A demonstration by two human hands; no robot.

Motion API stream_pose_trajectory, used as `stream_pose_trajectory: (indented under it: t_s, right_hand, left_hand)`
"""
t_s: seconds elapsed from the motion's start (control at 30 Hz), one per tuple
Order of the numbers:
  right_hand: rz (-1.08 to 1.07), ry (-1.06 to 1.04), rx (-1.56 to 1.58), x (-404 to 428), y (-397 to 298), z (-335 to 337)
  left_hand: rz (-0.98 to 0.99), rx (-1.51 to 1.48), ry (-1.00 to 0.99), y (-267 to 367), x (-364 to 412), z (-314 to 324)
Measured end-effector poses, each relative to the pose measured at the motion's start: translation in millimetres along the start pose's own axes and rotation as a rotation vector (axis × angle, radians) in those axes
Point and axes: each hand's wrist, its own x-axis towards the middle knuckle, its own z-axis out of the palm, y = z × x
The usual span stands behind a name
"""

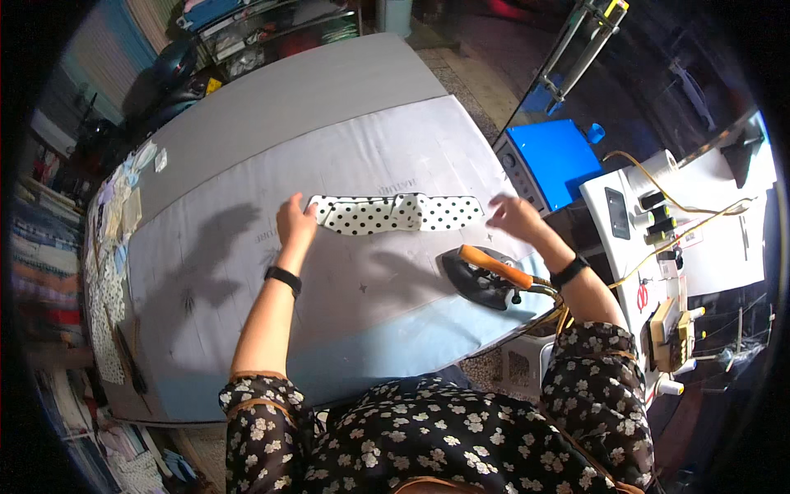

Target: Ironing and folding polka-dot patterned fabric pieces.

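Note:
A white fabric piece with black polka dots (364, 218) lies in front of me, with a raised fold (408, 210) right of its middle. My left hand (295, 223) is at the left end of the cloth, thumb and index finger apart, the thumb at the fabric's edge. Just beyond the right end is my right hand (517, 217), slightly blurred, fingers bent and nothing seen in them. Below that hand, a clothes iron (478, 281) with an orange handle rests on the covered worktable (370, 148).
On the right are a blue machine box (549, 160) and a white sewing machine (611, 234) with thread spools (660, 219). A yellowish hose (648, 256) runs towards the iron. Fabric scraps (126, 197) and dotted cloth (106, 327) line the table's left edge.

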Motion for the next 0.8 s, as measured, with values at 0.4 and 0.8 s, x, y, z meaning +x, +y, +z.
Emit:
stream_pose_trajectory:
  t_s: [0.4,0.8]
  right_hand:
    - [-0.047,-0.217,0.051,-79,-22,29]
    - [-0.136,-0.219,0.099,-81,-2,33]
  left_hand:
    - [-0.464,-0.761,-0.09,81,-72,162]
    - [-0.17,-0.949,-1.031,174,-106,104]
